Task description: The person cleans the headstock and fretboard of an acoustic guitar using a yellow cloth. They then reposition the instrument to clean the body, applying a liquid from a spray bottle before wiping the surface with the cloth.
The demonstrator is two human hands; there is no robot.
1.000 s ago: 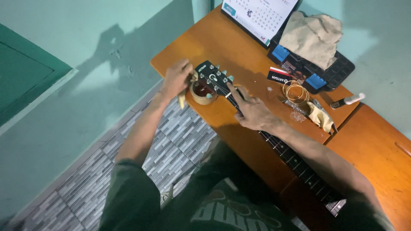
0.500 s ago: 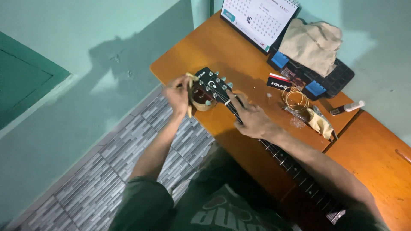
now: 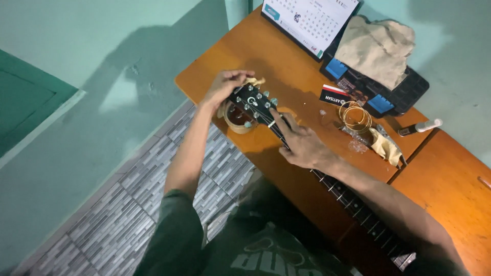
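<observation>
A black guitar headstock (image 3: 253, 102) with silver tuning pegs rests on a roll of brown tape (image 3: 236, 118) at the edge of the orange wooden table (image 3: 276, 56). My left hand (image 3: 226, 83) grips the top end of the headstock, with a scrap of tan cloth under its fingers. My right hand (image 3: 302, 142) presses on the neck just below the headstock, fingers on the strings. The fretted neck (image 3: 353, 202) runs down to the lower right under my forearm.
On the table lie a coil of brass-coloured strings (image 3: 356, 116), a tan rag (image 3: 384, 146), a white-capped tube (image 3: 420, 128), a small dark packet (image 3: 335, 95), a black case (image 3: 381, 92) topped by a beige cloth, and a desk calendar (image 3: 309, 20). Grey tiled floor is at left.
My left hand has slid from the tape roll's side up to the top end of the headstock. The right hand stays on the neck. The view has shifted slightly.
</observation>
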